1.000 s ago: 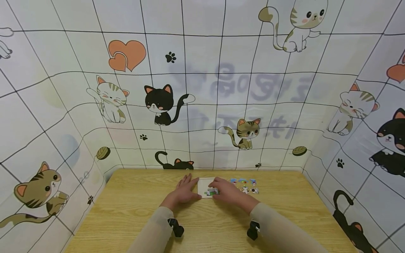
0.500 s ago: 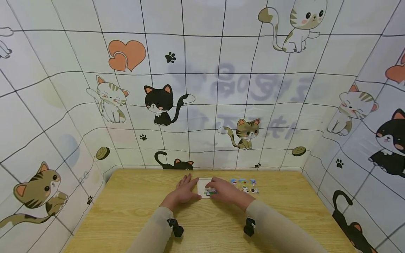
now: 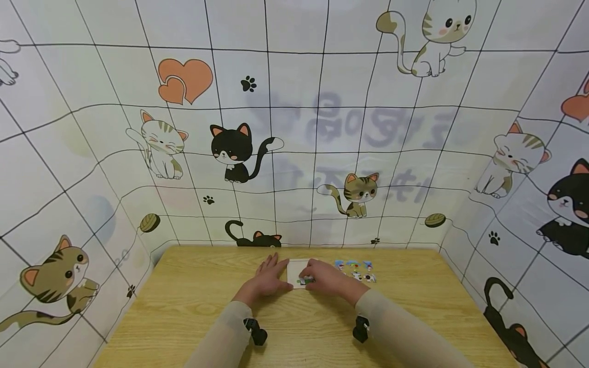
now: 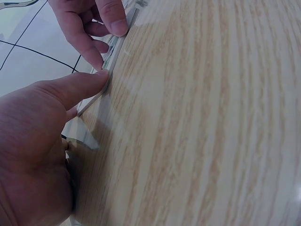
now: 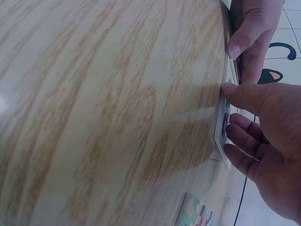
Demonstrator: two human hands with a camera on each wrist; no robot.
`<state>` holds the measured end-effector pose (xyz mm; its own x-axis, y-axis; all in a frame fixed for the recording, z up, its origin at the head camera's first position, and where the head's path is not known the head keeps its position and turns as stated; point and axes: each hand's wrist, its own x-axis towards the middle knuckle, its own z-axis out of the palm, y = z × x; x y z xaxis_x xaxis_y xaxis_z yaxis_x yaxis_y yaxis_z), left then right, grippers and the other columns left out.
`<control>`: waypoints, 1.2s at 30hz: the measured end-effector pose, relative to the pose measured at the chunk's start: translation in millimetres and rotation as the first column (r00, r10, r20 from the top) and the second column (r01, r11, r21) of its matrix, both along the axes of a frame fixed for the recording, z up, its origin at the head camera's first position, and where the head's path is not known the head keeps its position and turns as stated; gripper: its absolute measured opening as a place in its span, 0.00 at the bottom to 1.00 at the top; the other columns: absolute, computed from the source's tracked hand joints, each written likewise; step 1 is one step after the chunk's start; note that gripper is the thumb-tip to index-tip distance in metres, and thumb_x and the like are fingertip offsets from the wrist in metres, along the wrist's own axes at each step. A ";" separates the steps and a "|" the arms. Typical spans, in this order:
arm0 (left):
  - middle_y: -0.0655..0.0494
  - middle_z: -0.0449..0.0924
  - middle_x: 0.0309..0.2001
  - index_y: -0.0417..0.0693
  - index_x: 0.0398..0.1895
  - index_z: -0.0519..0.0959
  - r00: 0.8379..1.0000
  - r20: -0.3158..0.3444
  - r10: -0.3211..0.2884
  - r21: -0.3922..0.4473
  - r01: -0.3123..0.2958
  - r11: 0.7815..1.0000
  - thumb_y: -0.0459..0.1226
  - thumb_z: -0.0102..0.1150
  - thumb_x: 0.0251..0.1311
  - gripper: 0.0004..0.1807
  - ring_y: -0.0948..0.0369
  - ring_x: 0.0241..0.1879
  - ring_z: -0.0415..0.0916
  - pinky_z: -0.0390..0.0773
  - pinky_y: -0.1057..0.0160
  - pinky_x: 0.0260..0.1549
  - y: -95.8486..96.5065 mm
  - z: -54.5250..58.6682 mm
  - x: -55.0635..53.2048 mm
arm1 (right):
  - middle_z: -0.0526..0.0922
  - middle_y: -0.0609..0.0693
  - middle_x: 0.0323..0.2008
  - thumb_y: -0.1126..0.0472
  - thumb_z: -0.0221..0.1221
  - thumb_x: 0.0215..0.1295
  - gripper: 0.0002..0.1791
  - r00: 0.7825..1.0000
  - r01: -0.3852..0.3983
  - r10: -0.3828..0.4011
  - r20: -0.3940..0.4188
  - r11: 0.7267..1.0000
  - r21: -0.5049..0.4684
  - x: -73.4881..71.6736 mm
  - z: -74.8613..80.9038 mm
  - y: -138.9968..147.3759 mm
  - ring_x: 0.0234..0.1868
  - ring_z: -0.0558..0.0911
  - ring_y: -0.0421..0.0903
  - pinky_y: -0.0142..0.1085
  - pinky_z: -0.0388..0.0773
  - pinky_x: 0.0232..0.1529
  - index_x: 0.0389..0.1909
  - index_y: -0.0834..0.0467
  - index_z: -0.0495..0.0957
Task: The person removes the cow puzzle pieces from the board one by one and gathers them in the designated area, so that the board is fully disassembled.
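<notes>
A white puzzle tray (image 3: 295, 270) lies flat at the back middle of the table. Along its left side rests my left hand (image 3: 266, 278), fingers spread and fairly straight, thumb at the near left corner. The left thumb (image 4: 89, 87) touches the tray's edge in the left wrist view. My right hand (image 3: 329, 278) reaches over the tray's right part. Its curled fingers (image 5: 247, 139) and thumb are at a green-and-white puzzle piece (image 3: 304, 281) in the near part of the tray; the hand partly hides that piece and the tray's right side.
Several loose colourful puzzle pieces (image 3: 353, 264) lie in two rows right of the right hand; some show in the right wrist view as printed puzzle pieces (image 5: 190, 210). The wooden table (image 3: 193, 301) ends at a cat-patterned wall cover (image 3: 294, 204).
My right hand has shifted slightly left, and its fingers have curled down closer over the puzzle piece, covering more of it. The left hand and tray stay put.
</notes>
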<state>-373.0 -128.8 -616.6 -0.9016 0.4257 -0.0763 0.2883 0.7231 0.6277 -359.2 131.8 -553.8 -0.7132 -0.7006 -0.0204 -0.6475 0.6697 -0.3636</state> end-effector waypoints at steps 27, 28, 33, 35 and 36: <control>0.37 0.38 0.90 0.53 0.90 0.61 1.000 0.020 0.005 -0.004 -0.005 1.000 0.57 0.71 0.70 0.51 0.38 0.89 0.30 0.36 0.33 0.83 1.1 5.8 4.4 | 0.81 0.52 0.48 0.70 0.73 0.70 0.16 0.992 0.019 -0.011 0.126 0.997 -0.068 -4.9 -0.4 -0.2 0.49 0.83 0.50 0.47 0.84 0.54 0.56 0.57 0.86; 0.37 0.38 0.90 0.52 0.90 0.61 1.000 0.019 0.006 0.000 -0.006 1.000 0.56 0.72 0.70 0.51 0.38 0.89 0.31 0.36 0.32 0.83 1.2 5.6 4.2 | 0.81 0.52 0.48 0.70 0.73 0.70 0.16 0.991 0.021 -0.012 0.130 0.997 -0.070 -4.7 0.3 -0.4 0.49 0.83 0.50 0.47 0.84 0.54 0.56 0.57 0.86; 0.37 0.38 0.90 0.51 0.89 0.61 1.000 0.016 0.010 0.010 -0.010 1.000 0.53 0.72 0.70 0.49 0.38 0.89 0.32 0.38 0.32 0.83 1.5 3.3 3.0 | 0.80 0.53 0.48 0.71 0.73 0.70 0.16 0.991 0.021 -0.012 0.130 0.998 -0.067 -2.9 3.9 -1.8 0.49 0.83 0.51 0.47 0.84 0.54 0.55 0.58 0.85; 0.37 0.38 0.90 0.52 0.90 0.61 1.000 0.022 0.011 0.002 -0.011 1.000 0.53 0.71 0.70 0.49 0.38 0.89 0.31 0.37 0.33 0.83 2.0 5.0 3.6 | 0.80 0.54 0.48 0.72 0.73 0.70 0.15 0.992 0.019 -0.011 0.128 0.998 -0.063 -2.1 5.5 -2.4 0.49 0.83 0.52 0.48 0.84 0.54 0.54 0.58 0.84; 0.37 0.38 0.90 0.52 0.90 0.61 1.000 0.023 0.011 0.000 -0.011 1.000 0.53 0.71 0.70 0.50 0.38 0.89 0.31 0.37 0.33 0.83 2.2 6.0 3.9 | 0.80 0.54 0.49 0.71 0.72 0.70 0.15 0.992 0.018 -0.011 0.128 0.998 -0.059 -1.7 6.2 -2.7 0.49 0.83 0.52 0.48 0.84 0.54 0.54 0.58 0.84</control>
